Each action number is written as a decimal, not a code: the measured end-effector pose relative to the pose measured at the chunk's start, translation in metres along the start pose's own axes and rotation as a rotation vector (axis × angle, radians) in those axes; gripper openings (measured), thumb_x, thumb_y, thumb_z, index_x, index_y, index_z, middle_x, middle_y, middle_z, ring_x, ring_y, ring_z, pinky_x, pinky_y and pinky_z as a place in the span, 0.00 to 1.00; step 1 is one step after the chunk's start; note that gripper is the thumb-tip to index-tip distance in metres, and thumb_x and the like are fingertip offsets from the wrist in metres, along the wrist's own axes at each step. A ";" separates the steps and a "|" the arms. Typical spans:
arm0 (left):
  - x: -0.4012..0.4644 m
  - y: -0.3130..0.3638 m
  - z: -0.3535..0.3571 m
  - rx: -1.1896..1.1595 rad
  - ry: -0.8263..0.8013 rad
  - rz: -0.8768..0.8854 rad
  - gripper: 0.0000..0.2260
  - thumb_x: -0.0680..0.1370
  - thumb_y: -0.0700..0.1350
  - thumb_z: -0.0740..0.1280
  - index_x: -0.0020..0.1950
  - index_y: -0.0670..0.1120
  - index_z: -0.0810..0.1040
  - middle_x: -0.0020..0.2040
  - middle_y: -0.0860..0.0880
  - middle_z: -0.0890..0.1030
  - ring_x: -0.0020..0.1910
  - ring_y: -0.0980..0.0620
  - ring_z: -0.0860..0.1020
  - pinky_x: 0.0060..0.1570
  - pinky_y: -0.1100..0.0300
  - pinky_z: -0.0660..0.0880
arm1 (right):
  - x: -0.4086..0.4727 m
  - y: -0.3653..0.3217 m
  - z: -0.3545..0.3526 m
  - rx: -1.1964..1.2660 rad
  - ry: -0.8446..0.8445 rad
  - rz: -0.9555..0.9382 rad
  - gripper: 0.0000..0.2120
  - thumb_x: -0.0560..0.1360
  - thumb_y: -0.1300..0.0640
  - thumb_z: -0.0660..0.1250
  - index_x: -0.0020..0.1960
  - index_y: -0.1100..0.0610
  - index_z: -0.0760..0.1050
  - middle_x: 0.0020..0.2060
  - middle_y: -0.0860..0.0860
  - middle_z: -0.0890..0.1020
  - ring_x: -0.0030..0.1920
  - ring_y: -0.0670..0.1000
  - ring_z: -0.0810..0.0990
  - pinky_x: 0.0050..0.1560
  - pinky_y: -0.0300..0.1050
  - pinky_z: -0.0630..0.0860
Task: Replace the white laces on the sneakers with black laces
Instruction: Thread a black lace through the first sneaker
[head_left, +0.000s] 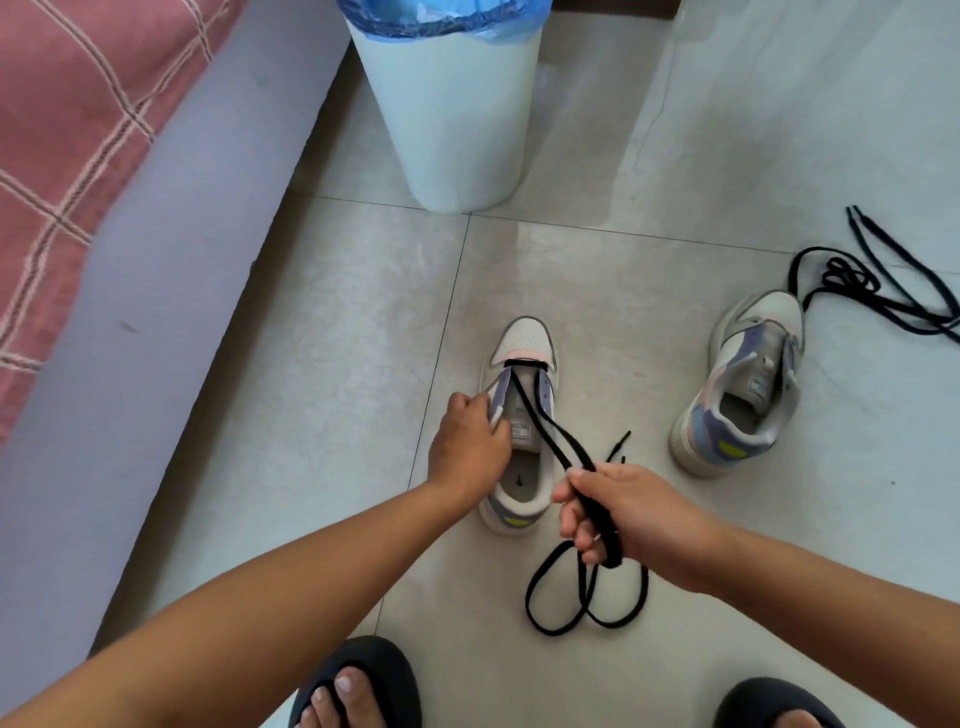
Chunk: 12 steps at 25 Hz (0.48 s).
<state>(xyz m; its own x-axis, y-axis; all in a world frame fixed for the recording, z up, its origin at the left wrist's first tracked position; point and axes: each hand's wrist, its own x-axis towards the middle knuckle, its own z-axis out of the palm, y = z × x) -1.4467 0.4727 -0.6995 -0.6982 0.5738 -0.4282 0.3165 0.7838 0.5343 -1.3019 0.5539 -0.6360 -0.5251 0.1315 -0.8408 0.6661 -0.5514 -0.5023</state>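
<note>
Left hand (470, 447) grips the near sneaker (519, 415) on the floor, right hand (618, 512) clenches both strands of its black lace (540, 421); uneven pulling likely leaves the ends lopsided.

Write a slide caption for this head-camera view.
Left hand steadies a sneaker while right hand pulls a black lace through it.
</note>
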 end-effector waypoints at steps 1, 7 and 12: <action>0.000 0.000 -0.004 0.010 0.005 -0.002 0.15 0.79 0.45 0.58 0.65 0.45 0.72 0.59 0.44 0.70 0.53 0.45 0.74 0.49 0.56 0.71 | -0.001 -0.002 -0.004 -0.133 0.029 0.018 0.13 0.82 0.56 0.55 0.45 0.62 0.73 0.30 0.56 0.78 0.25 0.50 0.74 0.29 0.42 0.74; -0.011 0.011 -0.022 0.042 0.121 0.135 0.15 0.80 0.44 0.59 0.65 0.44 0.74 0.54 0.45 0.72 0.49 0.45 0.75 0.44 0.56 0.71 | 0.022 -0.055 -0.017 -0.975 0.557 -0.783 0.07 0.77 0.58 0.64 0.52 0.60 0.79 0.48 0.54 0.75 0.51 0.55 0.74 0.54 0.45 0.70; -0.024 0.033 -0.045 -0.036 0.290 0.284 0.10 0.79 0.41 0.61 0.58 0.42 0.78 0.49 0.43 0.75 0.47 0.44 0.75 0.44 0.55 0.69 | 0.055 -0.082 0.003 -0.931 0.594 -0.895 0.03 0.72 0.64 0.67 0.46 0.62 0.78 0.41 0.51 0.74 0.46 0.55 0.73 0.45 0.39 0.64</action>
<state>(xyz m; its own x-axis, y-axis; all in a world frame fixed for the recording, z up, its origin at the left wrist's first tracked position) -1.4490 0.4740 -0.6391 -0.7401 0.6713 -0.0398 0.5036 0.5925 0.6287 -1.3868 0.6042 -0.6401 -0.8069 0.5905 -0.0147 0.4551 0.6056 -0.6528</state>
